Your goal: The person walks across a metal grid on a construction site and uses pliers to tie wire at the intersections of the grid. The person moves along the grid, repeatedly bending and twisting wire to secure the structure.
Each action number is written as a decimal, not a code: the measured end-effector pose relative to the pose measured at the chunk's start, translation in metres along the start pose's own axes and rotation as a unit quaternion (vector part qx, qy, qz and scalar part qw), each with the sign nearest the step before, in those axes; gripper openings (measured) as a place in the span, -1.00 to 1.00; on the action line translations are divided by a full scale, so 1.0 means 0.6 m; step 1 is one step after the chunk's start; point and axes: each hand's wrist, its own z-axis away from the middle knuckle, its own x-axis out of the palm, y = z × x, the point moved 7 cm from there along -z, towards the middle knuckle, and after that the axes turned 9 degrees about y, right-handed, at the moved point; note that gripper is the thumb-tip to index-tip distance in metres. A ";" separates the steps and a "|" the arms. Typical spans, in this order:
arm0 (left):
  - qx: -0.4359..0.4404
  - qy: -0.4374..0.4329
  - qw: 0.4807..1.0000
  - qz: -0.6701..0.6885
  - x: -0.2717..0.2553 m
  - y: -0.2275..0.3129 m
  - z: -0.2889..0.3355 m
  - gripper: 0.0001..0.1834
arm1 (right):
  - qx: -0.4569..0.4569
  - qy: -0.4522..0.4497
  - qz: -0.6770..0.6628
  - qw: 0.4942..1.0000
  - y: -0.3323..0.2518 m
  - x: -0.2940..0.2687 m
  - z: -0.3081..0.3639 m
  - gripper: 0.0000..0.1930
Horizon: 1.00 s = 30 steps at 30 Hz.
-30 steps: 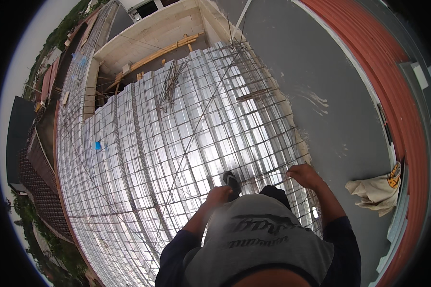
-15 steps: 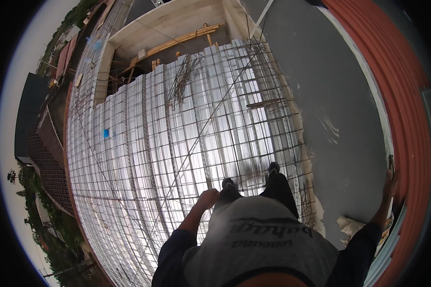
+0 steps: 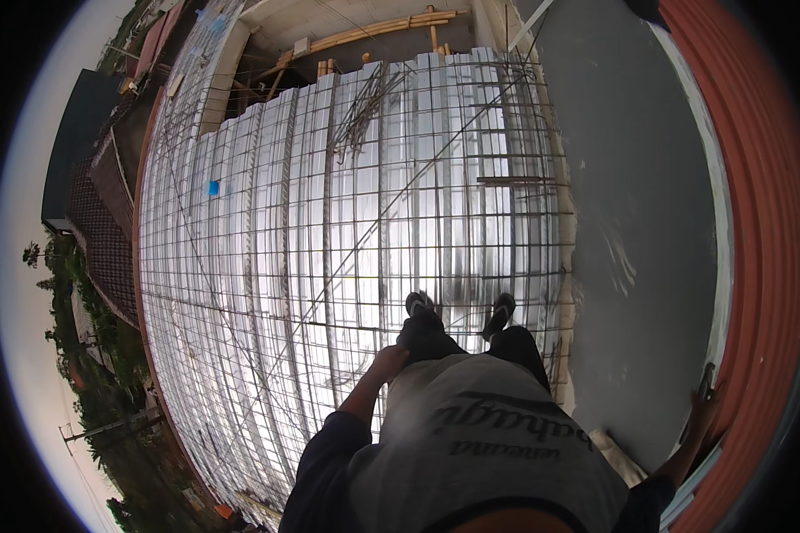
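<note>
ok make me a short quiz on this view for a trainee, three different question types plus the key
1. True or false: the small blue object lies left of the loose bundle of rods.

2. Which lies between the rebar mesh and the red corrugated sheeting?
a) bamboo poles
b) a smooth grey surface
c) a tiled roof

3. Fill in: the person's ___ hand is the one nearer the red corrugated sheeting.

Key: 1 true; 2 b; 3 right. The right hand is beside a slim dark object, while the left hand is by the dark trousers.
</note>
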 end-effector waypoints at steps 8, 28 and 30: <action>-0.020 0.039 0.993 0.112 -0.037 -0.085 -0.042 -0.62 | -0.069 0.225 0.260 0.936 -0.277 -0.049 0.147 -0.63; -0.259 0.021 0.869 0.422 -0.234 -0.397 -0.041 -0.79 | -0.300 -0.345 0.125 0.881 -1.151 0.521 0.551 -0.58; -0.359 0.004 0.778 0.516 -0.209 -0.409 -0.036 -0.74 | -0.315 -0.342 0.136 0.875 -1.157 0.537 0.548 -0.61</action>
